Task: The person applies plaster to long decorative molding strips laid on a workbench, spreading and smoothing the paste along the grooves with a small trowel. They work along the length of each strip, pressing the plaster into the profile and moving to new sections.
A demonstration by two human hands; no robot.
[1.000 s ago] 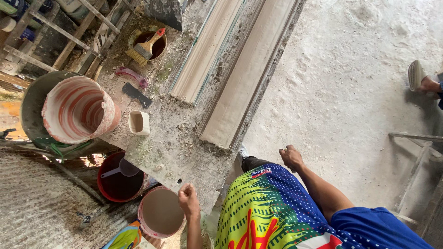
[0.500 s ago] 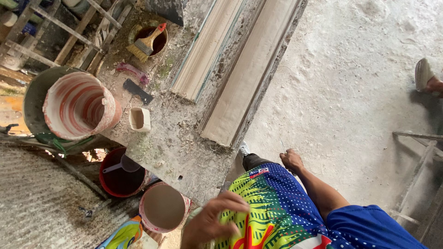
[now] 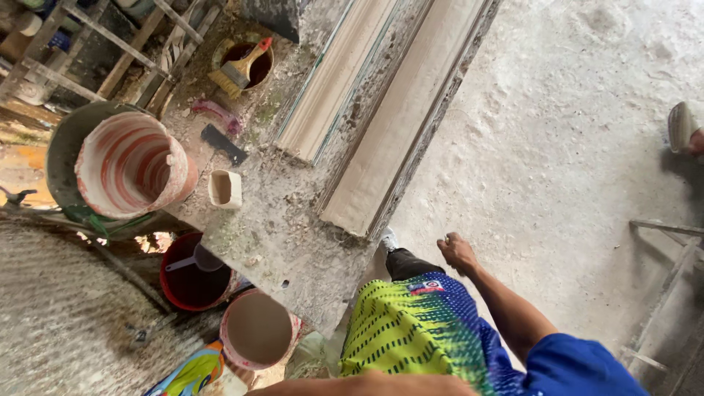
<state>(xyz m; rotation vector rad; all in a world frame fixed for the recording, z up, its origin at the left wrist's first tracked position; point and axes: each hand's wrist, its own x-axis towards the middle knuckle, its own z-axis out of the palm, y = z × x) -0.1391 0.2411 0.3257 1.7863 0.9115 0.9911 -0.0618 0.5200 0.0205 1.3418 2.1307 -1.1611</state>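
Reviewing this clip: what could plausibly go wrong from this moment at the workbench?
1. The small cream cup stands near the bench edge, above the red bucket; a knock might tip it off.
2. The long cast moulding ends close to the person's right hand; a bump could chip it.
3. The brush lies loosely across a small pot and could slide off it.

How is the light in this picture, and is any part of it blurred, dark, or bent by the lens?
Head view: soft daylight, brightest on the pale floor at right, no hard glare; the shelves at top left lie in shade; the forearm at the bottom edge is close and blurred; the right hand and the long plaster mouldings are fairly sharp; the wide lens makes the bench lines splay toward the edges.
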